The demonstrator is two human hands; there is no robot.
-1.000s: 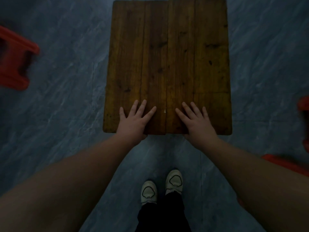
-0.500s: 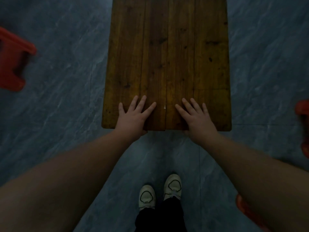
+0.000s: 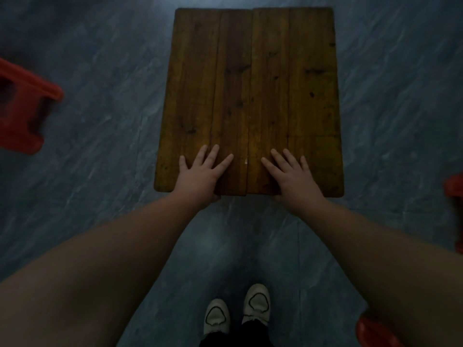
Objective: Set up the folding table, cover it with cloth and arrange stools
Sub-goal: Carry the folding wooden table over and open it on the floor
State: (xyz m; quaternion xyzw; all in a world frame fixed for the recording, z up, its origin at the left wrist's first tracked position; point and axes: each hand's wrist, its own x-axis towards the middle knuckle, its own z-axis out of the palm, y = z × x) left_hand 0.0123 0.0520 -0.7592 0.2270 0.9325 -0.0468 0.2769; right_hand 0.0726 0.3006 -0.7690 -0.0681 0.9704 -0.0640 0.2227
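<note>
Now, head view: left hand (image 3: 200, 175) & right hand (image 3: 293, 176) lie flat, fingers straight, pressing the near edge of the folding table (image 3: 250, 83), which stretches fwd from both. Red stool (image 3: 22, 108) sits well left of the left hand. Step: prob. steadying the table; next needs the cloth, not in view.

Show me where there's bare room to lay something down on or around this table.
Free: the table beyond the fingers to its far edge; the floor between it and the red stool on the left. Crowded: the near edge, where the left hand and right hand lie flat, and around the shoes.
</note>
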